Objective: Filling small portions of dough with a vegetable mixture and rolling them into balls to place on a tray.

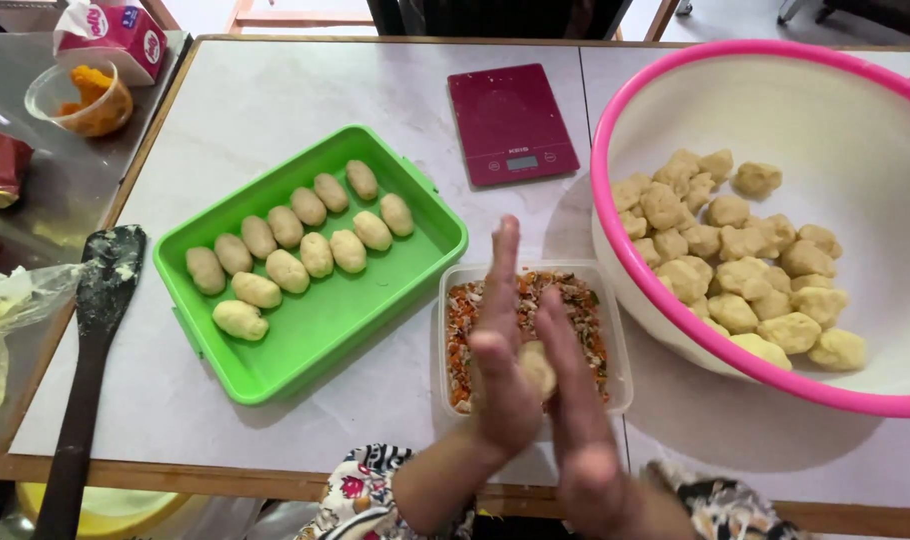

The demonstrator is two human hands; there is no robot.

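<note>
Right now your left hand (502, 345) and right hand (572, 385) press palm to palm, fingers straight, around a pale dough ball (537, 368) above the clear tub of chopped filling (528, 325). Shaped dough pieces line the green tray (275, 370) beside it, and rough lumps sit in the pink-rimmed basin (615, 240).

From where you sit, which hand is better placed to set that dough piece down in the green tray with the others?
Probably the left hand: it is on the green tray side. The right hand is toward the pink-rimmed bowl. Both palms press the dough piece.
</note>
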